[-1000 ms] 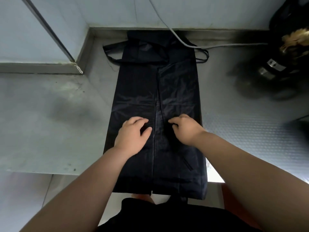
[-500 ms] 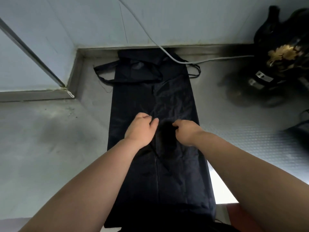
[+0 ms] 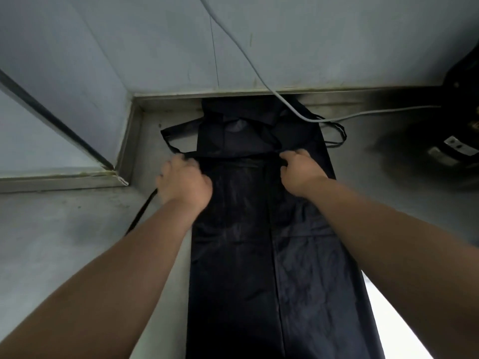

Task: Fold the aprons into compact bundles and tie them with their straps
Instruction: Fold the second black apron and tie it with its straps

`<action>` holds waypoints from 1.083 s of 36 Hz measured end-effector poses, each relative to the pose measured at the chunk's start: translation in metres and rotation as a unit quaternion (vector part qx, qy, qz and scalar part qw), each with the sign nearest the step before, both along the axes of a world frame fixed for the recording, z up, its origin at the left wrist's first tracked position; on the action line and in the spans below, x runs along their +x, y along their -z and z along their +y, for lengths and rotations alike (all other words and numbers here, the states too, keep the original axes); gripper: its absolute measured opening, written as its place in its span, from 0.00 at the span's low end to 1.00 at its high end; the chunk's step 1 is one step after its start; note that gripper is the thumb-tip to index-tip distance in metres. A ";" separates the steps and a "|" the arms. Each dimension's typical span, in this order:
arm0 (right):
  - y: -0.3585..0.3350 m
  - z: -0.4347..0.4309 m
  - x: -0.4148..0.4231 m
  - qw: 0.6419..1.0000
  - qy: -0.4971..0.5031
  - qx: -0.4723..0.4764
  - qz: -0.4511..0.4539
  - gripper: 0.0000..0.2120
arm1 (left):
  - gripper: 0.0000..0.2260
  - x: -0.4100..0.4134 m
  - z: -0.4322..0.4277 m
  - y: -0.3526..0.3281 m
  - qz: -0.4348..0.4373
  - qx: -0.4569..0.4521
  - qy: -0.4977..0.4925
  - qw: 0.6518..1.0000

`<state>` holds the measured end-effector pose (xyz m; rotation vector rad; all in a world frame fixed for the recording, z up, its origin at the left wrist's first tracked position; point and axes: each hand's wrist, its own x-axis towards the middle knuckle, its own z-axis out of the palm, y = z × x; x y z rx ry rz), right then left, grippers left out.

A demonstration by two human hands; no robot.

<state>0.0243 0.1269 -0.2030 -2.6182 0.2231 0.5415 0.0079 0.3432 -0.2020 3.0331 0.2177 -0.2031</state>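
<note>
- Fingers [image 3: 292, 157] of the right hand [image 3: 300, 172] are curled tight, pinching a dark strap [image 3: 233, 156] that runs flat across the apron [image 3: 246, 242].
- Fingers [image 3: 178, 163] of the left hand [image 3: 184, 182] are bent down over the apron's left edge. Through the blur they seem to grip the cloth there, at the other end of that same strap.
- Both hands sit near the far end of the apron, knuckles up and well apart, one at each side edge.
- A second strap [image 3: 141, 213] trails out from under the left hand, towards the person.
- The apron lies folded lengthwise into a long narrow strip on a grey metal counter [image 3: 64, 242], its far end touching the wall [image 3: 155, 47].
- Thin strap loops [image 3: 339, 137] stick out at the far right corner.
- A grey cable [image 3: 248, 58] comes down the wall and crosses the apron's top.
- A dark, blurred object [image 3: 464, 94] stands at the right edge.
</note>
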 end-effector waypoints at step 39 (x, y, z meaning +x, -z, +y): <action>-0.012 -0.068 -0.010 0.976 0.048 -0.024 -0.211 0.11 | 0.29 -0.001 -0.074 0.054 0.075 0.007 0.128 0.989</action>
